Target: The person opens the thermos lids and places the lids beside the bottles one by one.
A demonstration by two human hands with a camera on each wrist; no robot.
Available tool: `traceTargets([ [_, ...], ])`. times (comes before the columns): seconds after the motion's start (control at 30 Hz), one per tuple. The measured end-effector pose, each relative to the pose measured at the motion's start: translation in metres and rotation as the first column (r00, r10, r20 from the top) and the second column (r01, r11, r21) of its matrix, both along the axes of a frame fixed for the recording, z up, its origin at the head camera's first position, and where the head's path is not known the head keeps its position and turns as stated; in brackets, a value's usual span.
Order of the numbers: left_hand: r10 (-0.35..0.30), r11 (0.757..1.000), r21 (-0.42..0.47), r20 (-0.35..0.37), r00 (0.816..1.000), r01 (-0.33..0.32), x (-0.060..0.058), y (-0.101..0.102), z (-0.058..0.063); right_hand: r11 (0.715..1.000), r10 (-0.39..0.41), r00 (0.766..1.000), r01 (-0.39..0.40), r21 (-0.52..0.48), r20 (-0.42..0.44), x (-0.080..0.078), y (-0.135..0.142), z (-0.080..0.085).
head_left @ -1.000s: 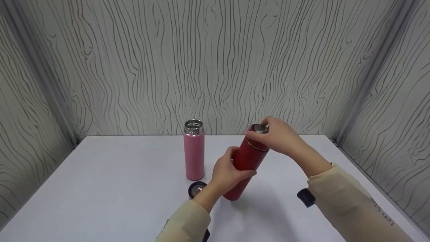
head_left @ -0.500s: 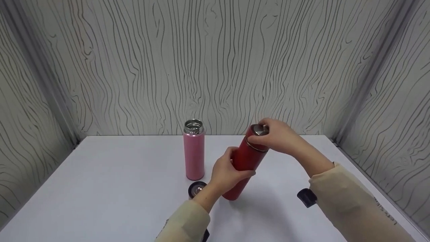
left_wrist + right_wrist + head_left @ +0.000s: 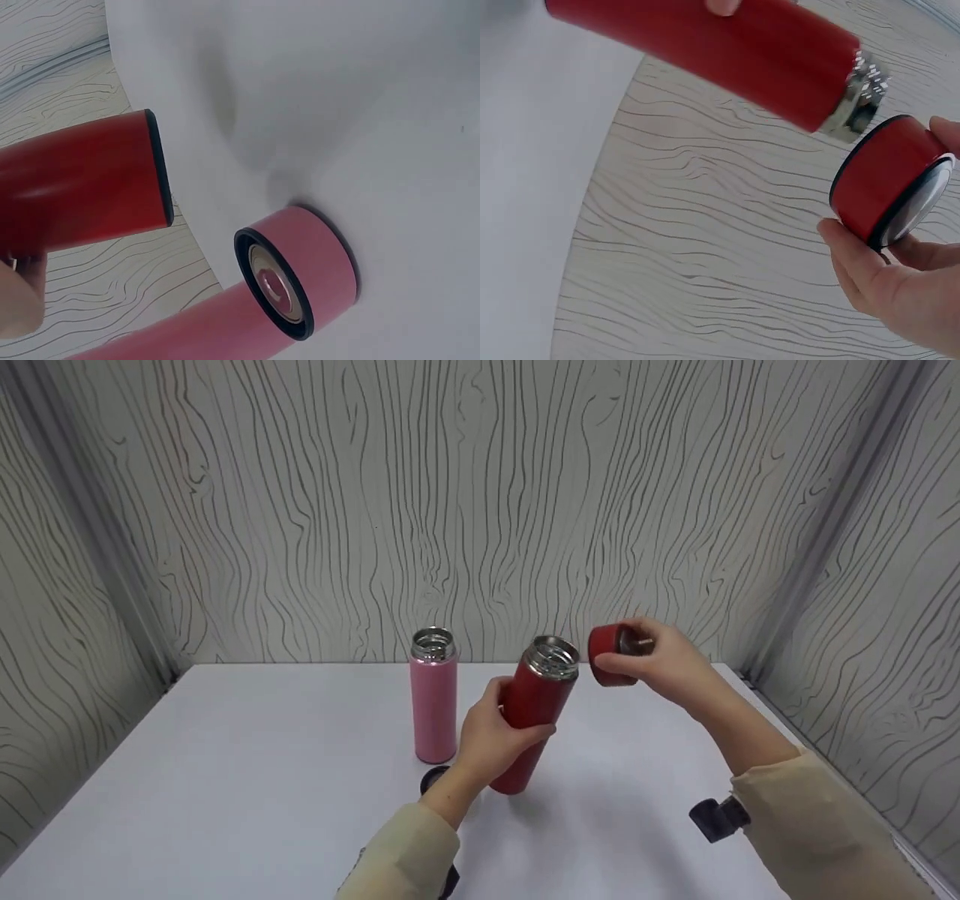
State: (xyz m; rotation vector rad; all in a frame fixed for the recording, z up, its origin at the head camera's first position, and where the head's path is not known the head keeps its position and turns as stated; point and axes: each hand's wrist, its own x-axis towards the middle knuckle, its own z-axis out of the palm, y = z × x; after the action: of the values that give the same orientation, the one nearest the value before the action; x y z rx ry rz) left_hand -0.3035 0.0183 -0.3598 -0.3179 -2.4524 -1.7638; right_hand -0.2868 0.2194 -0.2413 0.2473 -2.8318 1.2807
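Note:
In the head view my left hand (image 3: 491, 735) grips a red thermos bottle (image 3: 536, 701) round its body. The bottle leans to the right, its bare metal mouth uncovered; the left wrist view shows its dark-rimmed base (image 3: 159, 169) raised above the table. To the right of the mouth, apart from it, my right hand (image 3: 664, 660) pinches the red bottle lid (image 3: 609, 654) between thumb and fingers. Seen from the right wrist, that lid (image 3: 889, 180) has a silvery top and dark rims. A pink thermos bottle (image 3: 433, 709) stands upright without a lid, left of the red one.
A pink bottle lid (image 3: 315, 259) sits on the white table (image 3: 247, 780) before the pink bottle, its hollow side facing up; in the head view my left wrist partly covers it. Wood-patterned panels (image 3: 480, 510) enclose the table at the back and sides.
The red lid has come off the bottle and moved to the right in my right hand, tilting over. My left hand and the red bottle have shifted slightly left, and the metal mouth is now exposed.

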Motion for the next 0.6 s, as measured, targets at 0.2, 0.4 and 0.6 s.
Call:
traceTargets([
  [0.2, 0.082, 0.996, 0.035, -0.036, 0.996, -0.081, -0.004, -0.007, 0.007, 0.999, -0.035, 0.999, 0.035, 0.016, 0.038, -0.01, 0.015, -0.051],
  [0.4, 0.116, 0.993, 0.04, -0.056, 0.992, -0.114, -0.006, -0.012, 0.008, 0.999, -0.042, 0.992, 0.039, 0.032, 0.121, -0.016, 0.002, -0.101],
  [0.6, 0.136, 0.99, 0.04, -0.087, 0.987, -0.133, -0.007, -0.014, 0.008, 0.995, -0.046, 0.991, 0.034, 0.097, 0.124, -0.017, -0.021, -0.136],
])
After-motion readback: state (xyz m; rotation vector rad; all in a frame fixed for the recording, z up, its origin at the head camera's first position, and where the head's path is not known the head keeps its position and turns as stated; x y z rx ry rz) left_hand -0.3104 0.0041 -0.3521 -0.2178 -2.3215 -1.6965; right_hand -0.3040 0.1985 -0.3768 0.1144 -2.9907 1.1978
